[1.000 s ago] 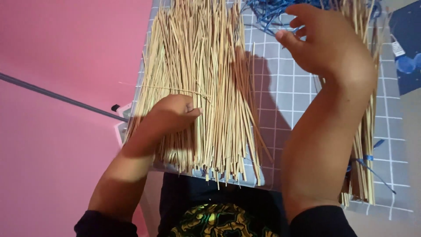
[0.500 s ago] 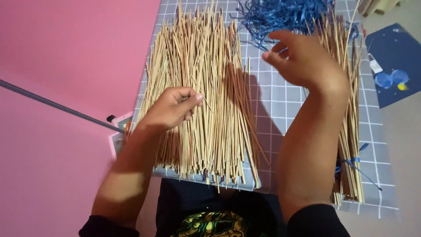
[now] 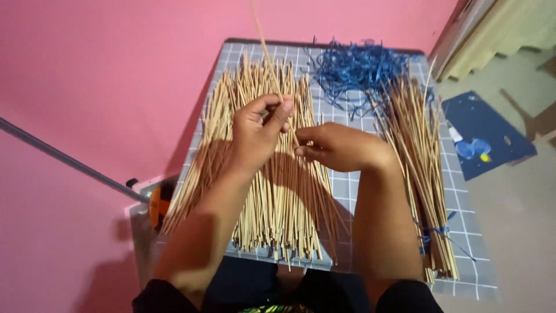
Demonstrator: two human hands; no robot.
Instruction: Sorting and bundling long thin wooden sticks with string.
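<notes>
A wide pile of thin pale wooden sticks (image 3: pixel 255 191) lies spread on a grey gridded cutting mat (image 3: pixel 353 191). My left hand (image 3: pixel 258 130) pinches one long stick (image 3: pixel 263 49) that rises away toward the top of the view. My right hand (image 3: pixel 339 148) meets the lower end of that same stick, fingers closed on it, just above the pile. A second bundle of sticks (image 3: pixel 420 156) lies along the mat's right side, tied near its near end with blue string (image 3: pixel 434 232).
A tangle of blue string (image 3: pixel 359 66) sits at the mat's far end. Pink surface (image 3: pixel 87 87) lies to the left, crossed by a thin grey rod (image 3: pixel 63 159). A dark blue sheet (image 3: pixel 486 136) with small items lies on the floor at right.
My left hand has lifted off the pile's near left part with one stick. My right hand came down from the blue string to join it at the middle. The view has pulled back.
</notes>
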